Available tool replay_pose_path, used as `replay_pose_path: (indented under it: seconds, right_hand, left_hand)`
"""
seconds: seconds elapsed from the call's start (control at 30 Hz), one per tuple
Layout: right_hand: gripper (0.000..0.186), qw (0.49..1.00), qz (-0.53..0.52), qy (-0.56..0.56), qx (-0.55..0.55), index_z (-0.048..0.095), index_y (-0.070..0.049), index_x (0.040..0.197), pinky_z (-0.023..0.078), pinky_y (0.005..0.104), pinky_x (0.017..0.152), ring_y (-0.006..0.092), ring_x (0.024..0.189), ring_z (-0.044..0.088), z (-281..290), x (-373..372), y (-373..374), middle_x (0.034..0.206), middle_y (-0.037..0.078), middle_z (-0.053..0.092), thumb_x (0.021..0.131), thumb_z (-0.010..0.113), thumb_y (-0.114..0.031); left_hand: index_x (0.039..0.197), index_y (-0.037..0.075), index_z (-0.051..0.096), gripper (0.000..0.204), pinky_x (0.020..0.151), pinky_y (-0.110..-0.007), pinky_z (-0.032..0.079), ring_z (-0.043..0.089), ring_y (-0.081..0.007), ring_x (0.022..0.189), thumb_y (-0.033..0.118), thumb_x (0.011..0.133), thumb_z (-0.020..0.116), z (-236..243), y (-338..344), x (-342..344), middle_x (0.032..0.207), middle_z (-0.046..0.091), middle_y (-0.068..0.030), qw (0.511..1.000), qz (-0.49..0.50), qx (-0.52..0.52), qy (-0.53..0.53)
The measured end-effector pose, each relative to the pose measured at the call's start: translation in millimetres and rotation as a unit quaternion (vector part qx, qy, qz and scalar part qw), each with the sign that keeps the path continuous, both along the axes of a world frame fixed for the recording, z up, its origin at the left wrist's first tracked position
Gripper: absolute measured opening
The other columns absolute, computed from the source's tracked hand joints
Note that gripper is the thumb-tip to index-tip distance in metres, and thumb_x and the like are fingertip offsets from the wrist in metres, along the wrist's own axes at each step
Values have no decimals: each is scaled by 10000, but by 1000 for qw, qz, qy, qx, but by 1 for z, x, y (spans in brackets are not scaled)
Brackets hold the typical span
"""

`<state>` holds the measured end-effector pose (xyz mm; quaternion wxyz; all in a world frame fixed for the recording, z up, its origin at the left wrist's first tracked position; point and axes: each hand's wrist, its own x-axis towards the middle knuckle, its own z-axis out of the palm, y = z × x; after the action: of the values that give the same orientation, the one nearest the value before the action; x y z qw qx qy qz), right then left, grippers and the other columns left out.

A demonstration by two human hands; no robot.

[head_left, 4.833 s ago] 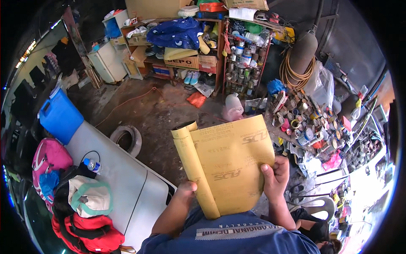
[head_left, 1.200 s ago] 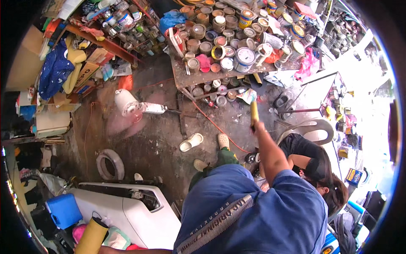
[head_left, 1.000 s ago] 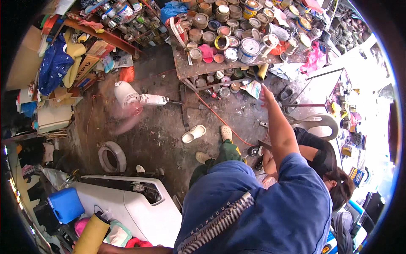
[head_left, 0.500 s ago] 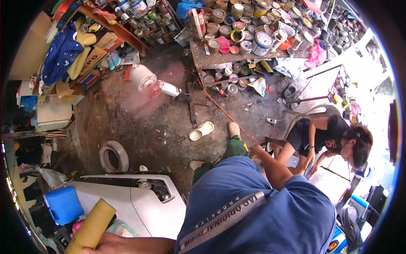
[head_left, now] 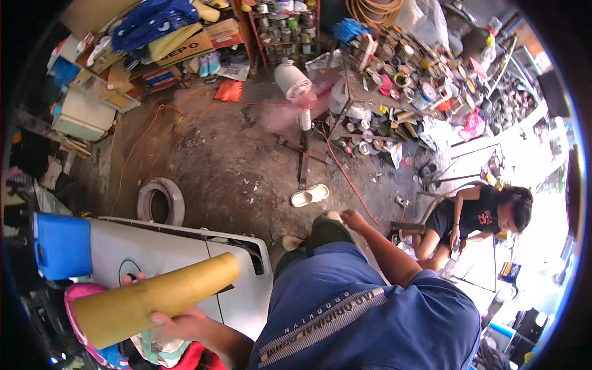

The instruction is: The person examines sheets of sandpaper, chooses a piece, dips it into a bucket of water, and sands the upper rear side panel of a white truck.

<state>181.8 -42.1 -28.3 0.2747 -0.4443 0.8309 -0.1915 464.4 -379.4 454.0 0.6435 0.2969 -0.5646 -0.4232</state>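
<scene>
My left hand [head_left: 169, 311] grips a yellow paper roll [head_left: 148, 296], held at a slant over the lower left. Under it lie a pink bag [head_left: 80, 294] and other bags on a white vehicle panel [head_left: 185, 243]. My right hand [head_left: 351, 219] hangs beside my green trouser leg with its fingers loosely bent and apparently empty. A pale clog [head_left: 309, 196] lies on the floor just ahead of my feet.
A person [head_left: 468, 216] in black crouches at the right. Ahead stand a spinning fan [head_left: 291, 80], a table [head_left: 345, 98] crowded with cans, and cluttered shelves [head_left: 251, 31]. An orange cord [head_left: 348, 179] crosses the floor. A tyre [head_left: 176, 200] and a blue jerrycan [head_left: 61, 246] are at left.
My right hand, earlier holding a yellow piece toward the can table, has come back empty to my side. My left hand has raised and tilted the roll. The view has swung upward.
</scene>
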Motion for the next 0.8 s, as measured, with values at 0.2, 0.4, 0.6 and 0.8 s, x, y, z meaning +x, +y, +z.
replay_pose_path:
  seconds: [0.2, 0.4, 0.6, 0.8]
  right_hand:
    - [475, 558, -617, -451, -324, 623, -97, 1024, 494, 377, 696, 237, 842, 635, 68, -73, -107, 866, 55, 623, 954, 530, -557]
    - [410, 496, -631, -442, -400, 524, -142, 1043, 422, 406, 583, 251, 760, 656, 76, -170, -112, 826, 47, 539, 973, 480, -543]
    - [600, 621, -515, -537, -244, 460, -147, 1394, 441, 320, 541, 133, 782, 631, 56, -159, -129, 1339, 84, 588, 965, 429, -566]
    - [358, 812, -140, -542, 166, 577, -88, 1204, 496, 373, 633, 196, 753, 634, 84, -39, -174, 1048, 81, 675, 939, 589, -329]
  left_hand:
    - [1505, -18, 203, 888, 1012, -401, 462, 483, -313, 1281, 483, 904, 622, -23, 23, 41, 1503, 366, -188, 998, 15, 7, -54]
    - [1514, -13, 205, 867, 1052, -436, 438, 471, -338, 1298, 399, 892, 645, -20, 44, 72, 1498, 367, -213, 998, 59, 16, -32]
    - [1421, -7, 361, 719, 916, -376, 507, 539, -279, 1186, 207, 827, 705, -10, 74, 59, 1427, 433, -165, 986, 140, 88, -11]
    - [1367, 18, 415, 632, 959, -352, 461, 550, -188, 1158, 65, 825, 735, 10, 121, 58, 1294, 529, -101, 987, 55, 148, 22]
